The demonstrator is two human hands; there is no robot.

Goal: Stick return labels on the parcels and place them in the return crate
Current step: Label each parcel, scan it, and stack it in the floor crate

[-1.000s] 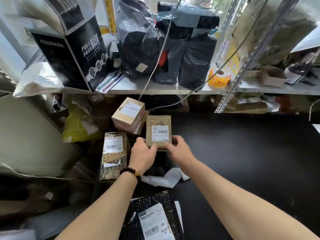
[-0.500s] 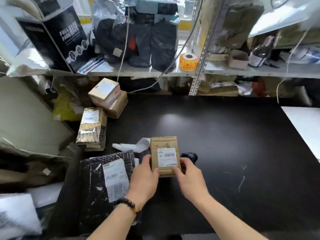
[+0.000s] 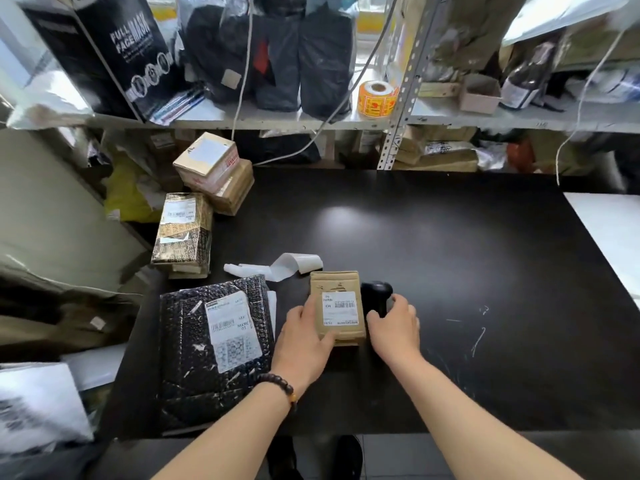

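Head view, parcel: the small brown cardboard parcel point(image 3: 337, 308) lies flat on the black tabletop point(image 3: 450, 271) near the front edge. It is just right of the black bubble-wrap mailer point(image 3: 211, 348), and its white printed label point(image 3: 340, 308) faces up.
Left hand: the left hand point(image 3: 304, 344) is clamped on the parcel's left edge, with the thumb over the near corner.
Right hand: the right hand point(image 3: 394, 327) sits just right of the parcel. Its fingers curve onto a black handheld device point(image 3: 377, 296) lying against the parcel's right side; I cannot tell whether it grips the device.
Return crate: not in view.
Step in hand: probably checking or scanning the labelled parcel before it goes to the crate.
Doing it well: hold the parcel flat with the left hand and keep the thumb off the barcode. Lift the device straight up so it does not nudge the parcel. Check that the label's corners are stuck down.
Nearby: curled white backing strips point(image 3: 277, 266) lie just beyond the parcel, and a gold-and-black patterned box point(image 3: 183, 233) stands further left.
Change: a second ago both hands held the parcel far back, beside the stacked boxes. Half a second ago both hands still held its sides at the near spot. Now the right hand has left it for the device.
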